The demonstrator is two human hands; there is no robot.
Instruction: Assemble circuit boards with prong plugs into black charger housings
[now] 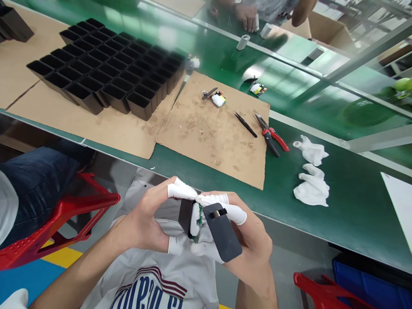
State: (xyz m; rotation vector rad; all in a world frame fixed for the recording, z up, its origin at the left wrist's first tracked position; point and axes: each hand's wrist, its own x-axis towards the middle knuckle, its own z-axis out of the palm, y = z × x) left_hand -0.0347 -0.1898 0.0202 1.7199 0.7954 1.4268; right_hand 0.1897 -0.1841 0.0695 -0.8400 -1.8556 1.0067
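My left hand (149, 216), with white finger cots on its fingertips, grips a black plastic case (186, 216) just over my lap. My right hand (249, 234), also in finger cots, holds a circuit board (201, 214) with white material on it, partly inside the mouth of the case. A black end plate (222, 234) with metal prongs hangs on the right-hand side of the board, against my right fingers. Both hands are closed and close together, in front of the bench edge. Where the board's wires run is hidden by the fingers.
Rows of open black cases (106, 64) stand on cardboard (128, 139) at left. On another cardboard sheet (206, 141) lie a board assembly (218, 99) and tweezers (245, 124); pliers (272, 135) overlap its right edge. White finger cots (311, 189) lie farther right. Another person's hand (247, 17) is across the bench.
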